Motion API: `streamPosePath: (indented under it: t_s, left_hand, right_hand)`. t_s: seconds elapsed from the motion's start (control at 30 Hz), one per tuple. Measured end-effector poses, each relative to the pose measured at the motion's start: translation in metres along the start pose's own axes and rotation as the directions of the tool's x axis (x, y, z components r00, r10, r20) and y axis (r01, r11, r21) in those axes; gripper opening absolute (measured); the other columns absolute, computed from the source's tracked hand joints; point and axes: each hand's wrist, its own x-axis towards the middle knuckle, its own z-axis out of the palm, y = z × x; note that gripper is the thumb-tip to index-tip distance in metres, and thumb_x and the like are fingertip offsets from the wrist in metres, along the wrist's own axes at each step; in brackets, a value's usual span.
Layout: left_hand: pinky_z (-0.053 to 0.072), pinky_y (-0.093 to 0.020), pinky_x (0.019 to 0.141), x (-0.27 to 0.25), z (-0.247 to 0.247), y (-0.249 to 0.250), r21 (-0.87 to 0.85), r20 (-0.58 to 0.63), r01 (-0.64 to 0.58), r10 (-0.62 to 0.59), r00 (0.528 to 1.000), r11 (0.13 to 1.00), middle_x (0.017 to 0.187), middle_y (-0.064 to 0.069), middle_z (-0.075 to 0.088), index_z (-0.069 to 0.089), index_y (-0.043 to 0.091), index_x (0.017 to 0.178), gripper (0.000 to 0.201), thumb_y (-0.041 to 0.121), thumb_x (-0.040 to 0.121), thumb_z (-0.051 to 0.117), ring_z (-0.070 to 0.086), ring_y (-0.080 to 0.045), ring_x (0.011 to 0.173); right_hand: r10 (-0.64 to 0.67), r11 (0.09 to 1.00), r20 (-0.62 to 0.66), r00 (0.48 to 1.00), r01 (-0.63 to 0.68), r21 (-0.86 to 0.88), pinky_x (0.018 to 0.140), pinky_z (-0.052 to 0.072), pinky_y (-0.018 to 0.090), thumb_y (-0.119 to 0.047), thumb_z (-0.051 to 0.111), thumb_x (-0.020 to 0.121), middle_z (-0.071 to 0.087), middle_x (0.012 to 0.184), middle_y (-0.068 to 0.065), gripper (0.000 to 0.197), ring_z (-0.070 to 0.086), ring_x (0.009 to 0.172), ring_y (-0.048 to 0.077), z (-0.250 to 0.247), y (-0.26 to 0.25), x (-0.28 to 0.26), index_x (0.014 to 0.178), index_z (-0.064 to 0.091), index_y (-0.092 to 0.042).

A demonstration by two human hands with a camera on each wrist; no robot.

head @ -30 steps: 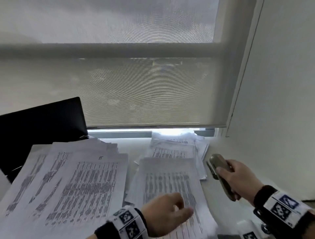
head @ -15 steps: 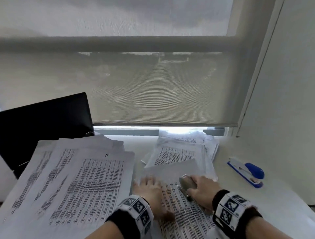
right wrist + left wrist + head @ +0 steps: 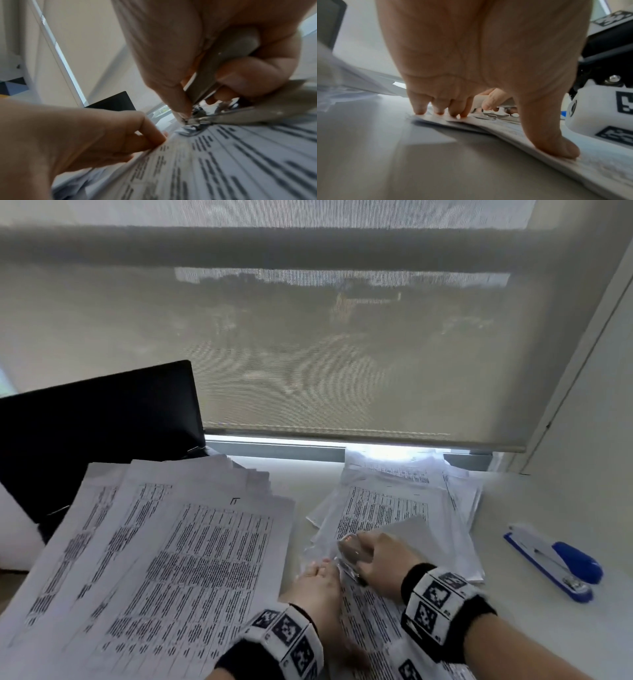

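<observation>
- Head view: a woven mesh roller blind (image 3: 308,354), beige and half see-through, covers the window behind the desk.
- A smooth white desk (image 3: 534,508) runs under it, bare along its right side.
- A loose pile of printed sheets (image 3: 171,559), fanned and dense with black table rows, spreads over the desk's left half down to the front edge.
- A black laptop (image 3: 102,433), its screen matt, dark and tilted back, stands at the back left corner, partly under that pile.
- A second stack of papers (image 3: 394,498), untidy and partly in clear sleeves, lies against the back edge, right of centre.
- A thin sheaf of printed pages (image 3: 363,621) lies near the front edge, overlapping that stack, under both hands.
- The right hand (image 3: 383,559) is wrapped round a grey stapler (image 3: 351,553), thumb on one flank and fingers curled round the other.
- The left hand (image 3: 315,587) holds nothing. Its fingertips (image 3: 419,106) and spread thumb press down on the sheaf's left margin, just beside the stapler.
- A blue stapler (image 3: 561,566) with a white top, glossy plastic and a metal nose, lies near the right edge, well apart from the hands.
- The grey stapler (image 3: 223,60) is rounded, with a dull metallic sheen. Its bright steel nose meets the sheaf (image 3: 240,155) at the top left corner.
</observation>
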Motion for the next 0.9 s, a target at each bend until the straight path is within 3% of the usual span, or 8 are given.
streamPosePath:
  t_s: [0.17, 0.33, 0.47, 0.53, 0.6, 0.67, 0.73, 0.9]
  left_hand:
    - [0.003, -0.043, 0.123, 0.003, 0.001, 0.001, 0.029, 0.056, -0.002, 0.0, 0.998, 1.0, 0.163, -0.008, -0.007, -0.01, 0.009, 0.154, 0.123, 0.051, 0.076, 0.076, -0.006, -0.026, 0.15]
    - [0.002, -0.043, 0.122, 0.003, 0.003, -0.003, -0.012, 0.054, -0.03, 0.031, 0.998, 0.999, 0.164, -0.003, -0.007, -0.004, 0.016, 0.155, 0.114, 0.052, 0.078, 0.073, -0.006, -0.023, 0.151]
    - [0.005, -0.044, 0.122, -0.001, 0.002, -0.004, 0.009, 0.022, -0.039, 0.038, 0.999, 0.999, 0.164, -0.002, -0.004, 0.006, 0.015, 0.153, 0.1, 0.05, 0.083, 0.067, -0.002, -0.02, 0.151]
    - [0.008, -0.046, 0.122, -0.002, -0.002, -0.002, 0.053, 0.025, -0.043, 0.042, 0.999, 0.998, 0.164, -0.004, 0.001, 0.01, 0.023, 0.152, 0.103, 0.055, 0.076, 0.072, 0.002, -0.021, 0.151]
    - [0.008, -0.048, 0.12, -0.003, -0.007, 0.003, 0.132, 0.069, -0.058, 0.05, 0.996, 0.99, 0.163, -0.009, 0.0, 0.003, 0.039, 0.152, 0.112, 0.063, 0.07, 0.074, 0.002, -0.026, 0.15]
    - [0.009, -0.049, 0.119, -0.002, -0.011, 0.009, 0.193, 0.111, -0.073, 0.052, 0.992, 0.978, 0.162, -0.016, -0.002, 0.0, 0.046, 0.15, 0.11, 0.066, 0.069, 0.073, 0.003, -0.032, 0.149]
    - [0.011, -0.053, 0.119, -0.003, -0.012, 0.015, 0.225, 0.124, -0.072, 0.044, 0.991, 0.972, 0.161, -0.022, -0.001, 0.004, 0.044, 0.149, 0.106, 0.063, 0.072, 0.074, 0.005, -0.036, 0.148]
    - [0.007, -0.06, 0.118, -0.008, -0.016, 0.022, 0.285, 0.183, -0.064, 0.011, 0.983, 0.956, 0.16, -0.023, -0.007, 0.0, 0.037, 0.151, 0.121, 0.067, 0.062, 0.078, 0.0, -0.041, 0.148]
  right_hand:
    - [-0.037, 0.998, -0.04, 0.999, 0.035, -0.057, 0.09, 0.049, 0.036, -0.039, 0.053, 0.085, 0.065, 0.102, -0.007, 0.022, 0.062, 0.095, 0.019, 0.006, 0.002, -0.004, 0.107, 0.053, -0.038]
    - [0.006, 0.997, -0.095, 0.995, -0.014, -0.08, 0.093, 0.046, 0.034, -0.044, 0.048, 0.092, 0.064, 0.113, 0.002, 0.033, 0.06, 0.105, 0.025, 0.015, -0.018, 0.011, 0.121, 0.05, -0.029]
    - [0.075, 0.996, -0.18, 0.981, -0.065, 0.059, 0.097, 0.041, 0.029, -0.042, 0.048, 0.094, 0.061, 0.125, 0.002, 0.041, 0.057, 0.114, 0.023, 0.004, -0.025, 0.023, 0.133, 0.046, -0.028]
    - [0.09, 0.99, -0.183, 0.979, -0.067, 0.127, 0.097, 0.04, 0.027, -0.035, 0.053, 0.094, 0.062, 0.124, 0.002, 0.043, 0.057, 0.112, 0.022, -0.002, -0.013, 0.023, 0.135, 0.047, -0.025]
    - [0.096, 0.985, -0.172, 0.98, -0.068, 0.158, 0.096, 0.043, 0.027, -0.032, 0.056, 0.092, 0.063, 0.119, 0.001, 0.045, 0.059, 0.106, 0.02, -0.006, 0.007, 0.017, 0.136, 0.047, -0.025]
    - [0.081, 0.986, -0.17, 0.982, -0.055, 0.155, 0.09, 0.046, 0.025, -0.03, 0.058, 0.091, 0.059, 0.112, -0.001, 0.042, 0.059, 0.101, 0.018, -0.011, 0.026, 0.004, 0.132, 0.051, -0.024]
    - [0.043, 0.991, -0.163, 0.986, -0.022, 0.129, 0.084, 0.044, 0.021, -0.028, 0.059, 0.09, 0.061, 0.111, -0.002, 0.036, 0.06, 0.099, 0.015, -0.014, 0.04, -0.008, 0.126, 0.054, -0.027]
    - [0.056, 0.998, -0.075, 0.996, -0.057, -0.006, 0.093, 0.046, 0.025, -0.032, 0.056, 0.089, 0.065, 0.117, 0.001, 0.042, 0.06, 0.104, 0.019, -0.01, 0.049, -0.015, 0.131, 0.052, -0.03]
